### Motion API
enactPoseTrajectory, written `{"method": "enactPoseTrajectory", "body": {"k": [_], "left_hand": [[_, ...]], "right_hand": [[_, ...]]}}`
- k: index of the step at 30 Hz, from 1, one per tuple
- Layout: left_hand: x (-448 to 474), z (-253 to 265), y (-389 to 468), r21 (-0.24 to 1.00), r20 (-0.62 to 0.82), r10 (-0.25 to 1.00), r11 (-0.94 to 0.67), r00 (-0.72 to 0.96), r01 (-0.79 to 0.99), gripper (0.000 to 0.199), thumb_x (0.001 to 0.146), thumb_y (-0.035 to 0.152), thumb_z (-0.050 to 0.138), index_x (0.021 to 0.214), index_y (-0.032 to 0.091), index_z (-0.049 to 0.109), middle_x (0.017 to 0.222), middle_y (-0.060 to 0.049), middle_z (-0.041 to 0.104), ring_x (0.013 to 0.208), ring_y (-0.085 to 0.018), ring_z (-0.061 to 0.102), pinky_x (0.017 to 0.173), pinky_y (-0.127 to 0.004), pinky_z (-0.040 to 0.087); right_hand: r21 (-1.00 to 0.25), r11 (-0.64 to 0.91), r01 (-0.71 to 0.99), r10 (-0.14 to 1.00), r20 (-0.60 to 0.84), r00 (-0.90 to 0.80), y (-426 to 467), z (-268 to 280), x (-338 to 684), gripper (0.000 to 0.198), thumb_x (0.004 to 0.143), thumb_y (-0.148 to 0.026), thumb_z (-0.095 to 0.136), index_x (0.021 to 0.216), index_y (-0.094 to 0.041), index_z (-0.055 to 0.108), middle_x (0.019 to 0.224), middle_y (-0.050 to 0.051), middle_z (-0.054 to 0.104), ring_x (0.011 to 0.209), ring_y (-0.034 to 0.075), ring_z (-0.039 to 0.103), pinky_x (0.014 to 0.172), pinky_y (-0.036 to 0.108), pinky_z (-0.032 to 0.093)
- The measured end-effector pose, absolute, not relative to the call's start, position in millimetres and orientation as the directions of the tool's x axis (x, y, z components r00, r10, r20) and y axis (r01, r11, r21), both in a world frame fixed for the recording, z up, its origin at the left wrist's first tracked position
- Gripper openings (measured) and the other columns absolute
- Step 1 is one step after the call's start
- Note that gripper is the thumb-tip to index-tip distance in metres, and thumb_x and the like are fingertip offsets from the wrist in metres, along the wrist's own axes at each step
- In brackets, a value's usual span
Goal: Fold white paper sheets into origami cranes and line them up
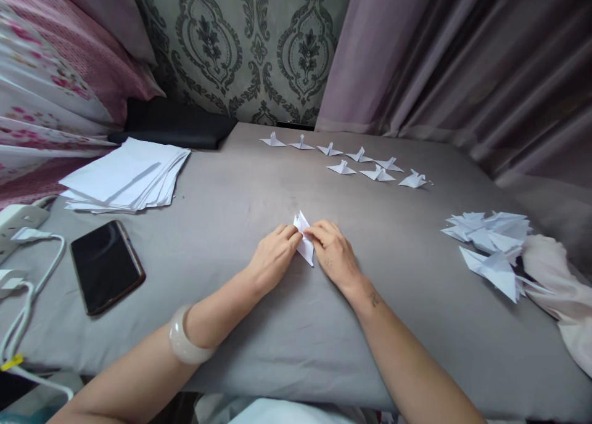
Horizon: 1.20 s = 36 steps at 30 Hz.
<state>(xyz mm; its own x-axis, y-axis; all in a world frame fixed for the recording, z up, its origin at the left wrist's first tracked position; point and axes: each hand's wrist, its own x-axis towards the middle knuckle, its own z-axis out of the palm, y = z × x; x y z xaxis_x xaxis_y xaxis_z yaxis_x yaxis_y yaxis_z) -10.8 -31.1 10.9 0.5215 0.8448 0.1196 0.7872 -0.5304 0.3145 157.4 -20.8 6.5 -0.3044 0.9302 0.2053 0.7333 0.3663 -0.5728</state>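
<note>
A small folded white paper piece (306,250), pointed at both ends, is between my hands near the middle of the grey-covered table. My left hand (276,254) pinches its left side, with a pale bangle further up that arm. On the other side, the fingers of my right hand (333,252) close on the paper's right edge. My fingertips hide the middle of the folds. Beyond my hands stand several folded paper cranes (341,167) in two rough rows.
A stack of white paper (124,177) lies at the left, beside a black phone (107,267). White power strips and cables (34,288) line the left edge. More folded paper (494,239) is heaped at the right, against a pale cloth (550,270). A black folded item (178,125) lies behind the stack.
</note>
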Motion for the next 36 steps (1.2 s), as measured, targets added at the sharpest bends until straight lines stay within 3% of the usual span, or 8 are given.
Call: {"method": "enactPoseTrajectory", "body": {"k": [6,12,15,20,25,28,32,36], "left_hand": [[-0.7,22.1,-38.5,0.155,-0.025,0.843,-0.528,0.538,0.835,0.023,0.083,0.003,0.043,0.09,0.015,0.061,0.089,-0.011,0.057,0.084,-0.023,0.051,0.075,-0.034,0.045],[-4.4,22.4,-46.9,0.149,0.016,0.877,-0.477,0.481,0.866,0.025,0.079,0.006,0.046,0.096,0.016,0.062,0.093,-0.012,0.059,0.084,-0.023,0.052,0.063,-0.031,0.045],[-9.8,21.8,-47.4,0.229,0.046,0.886,-0.458,0.461,0.859,0.018,0.081,0.014,0.046,0.083,0.016,0.064,0.091,-0.011,0.061,0.084,-0.023,0.053,0.059,-0.03,0.044],[-14.8,15.2,-38.7,0.447,0.135,0.931,-0.363,0.339,0.818,0.03,0.088,0.025,0.044,0.063,0.017,0.059,0.086,-0.009,0.062,0.078,-0.019,0.056,0.064,-0.03,0.045],[-17.4,1.4,-26.2,0.657,0.11,0.982,-0.189,0.156,0.73,0.013,0.084,0.028,0.056,0.078,0.017,0.06,0.088,-0.005,0.056,0.072,-0.015,0.054,0.067,-0.03,0.046],[-18.0,-3.6,-22.8,0.727,0.102,0.987,-0.158,0.123,0.668,0.014,0.081,0.025,0.059,0.093,0.017,0.06,0.1,-0.007,0.051,0.077,-0.014,0.053,0.071,-0.031,0.048],[-18.4,-0.5,-20.2,0.791,0.032,0.99,-0.108,0.135,0.602,0.006,0.077,0.021,0.062,0.078,0.015,0.063,0.098,-0.007,0.051,0.079,-0.014,0.052,0.074,-0.031,0.046],[-18.7,7.6,-18.4,0.893,-0.003,0.981,-0.084,0.193,0.442,0.01,0.076,0.025,0.063,0.076,0.015,0.063,0.089,-0.005,0.057,0.074,-0.013,0.052,0.068,-0.027,0.043]], "right_hand": [[-0.34,0.462,0.819,0.887,0.158,-0.434,-34.5,17.7,159.2,0.036,0.091,-0.015,0.045,0.115,-0.035,0.063,0.107,0.003,0.064,0.094,0.021,0.052,0.072,0.031,0.041],[-0.336,0.437,0.834,0.899,0.125,-0.42,-35.7,26.8,168.5,0.038,0.087,-0.008,0.044,0.104,-0.032,0.069,0.111,0.001,0.065,0.096,0.02,0.054,0.068,0.031,0.042],[-0.364,0.406,0.838,0.912,0.107,-0.395,-33.7,29.8,173.9,0.039,0.081,-0.005,0.046,0.096,-0.032,0.071,0.11,-0.002,0.067,0.097,0.019,0.056,0.064,0.029,0.042],[-0.442,0.354,0.824,0.934,0.116,-0.339,-27.4,26.3,176.1,0.035,0.078,-0.007,0.046,0.086,-0.029,0.073,0.105,-0.003,0.069,0.094,0.019,0.058,0.069,0.03,0.045],[-0.594,0.272,0.757,0.962,0.14,-0.236,-17.9,15.1,175.8,0.028,0.075,-0.01,0.047,0.073,-0.025,0.07,0.096,0.0,0.07,0.088,0.018,0.059,0.08,0.032,0.046],[-0.661,0.204,0.722,0.979,0.125,-0.162,-15.0,9.1,173.8,0.023,0.073,-0.013,0.05,0.083,-0.023,0.068,0.091,0.002,0.069,0.085,0.017,0.059,0.079,0.032,0.046],[-0.732,0.167,0.66,0.984,0.083,-0.158,-16.0,8.2,168.1,0.04,0.072,-0.016,0.055,0.111,-0.021,0.06,0.102,0.004,0.067,0.083,0.015,0.059,0.081,0.03,0.046],[-0.802,0.102,0.588,0.981,-0.017,-0.194,-18.4,14.7,165.9,0.049,0.072,-0.022,0.06,0.121,-0.021,0.055,0.099,0.004,0.066,0.076,0.013,0.058,0.078,0.03,0.046]]}}
